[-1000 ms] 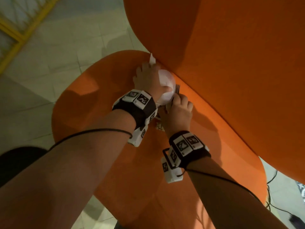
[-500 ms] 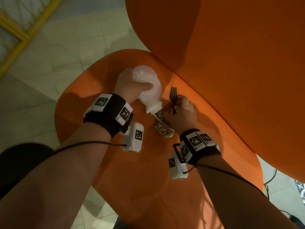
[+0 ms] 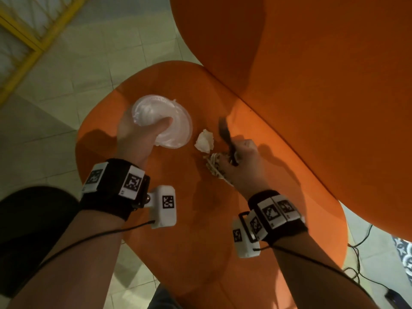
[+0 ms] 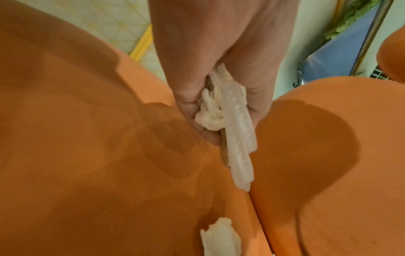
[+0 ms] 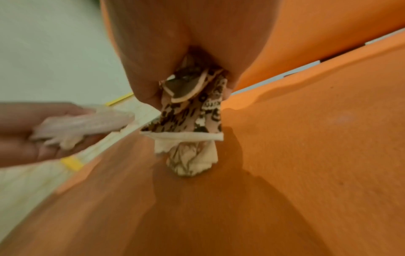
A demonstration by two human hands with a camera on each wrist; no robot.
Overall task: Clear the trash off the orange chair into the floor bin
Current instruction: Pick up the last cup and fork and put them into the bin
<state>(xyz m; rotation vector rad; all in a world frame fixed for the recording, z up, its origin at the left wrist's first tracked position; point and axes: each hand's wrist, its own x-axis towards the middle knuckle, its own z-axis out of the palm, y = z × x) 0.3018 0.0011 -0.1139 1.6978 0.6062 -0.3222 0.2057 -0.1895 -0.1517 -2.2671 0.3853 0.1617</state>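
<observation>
Above the orange chair seat (image 3: 200,219), my left hand (image 3: 142,134) grips a clear plastic lid (image 3: 162,123), thumb across its face. The left wrist view shows that lid (image 4: 236,138) edge-on, with a wad of white tissue (image 4: 208,117) pinched against it. A second crumpled white tissue (image 3: 205,141) lies loose on the seat between my hands. My right hand (image 3: 240,161) is curled round a black plastic fork (image 3: 225,132) and a patterned paper wrapper (image 3: 214,166). The wrapper (image 5: 192,117) hangs from my fist, its lower end touching the seat.
The chair's tall orange backrest (image 3: 312,85) rises close on the right. Pale floor tiles (image 3: 55,97) lie to the left, with a yellow frame (image 3: 33,41) at the far left. A dark rounded shape (image 3: 33,230) sits low on the left. Black cables (image 3: 361,239) run along the floor at right.
My left hand has pulled the plastic lid left, away from the backrest, and turned its face up. A white tissue now lies loose on the seat. My right hand has drawn back slightly with fork and wrapper.
</observation>
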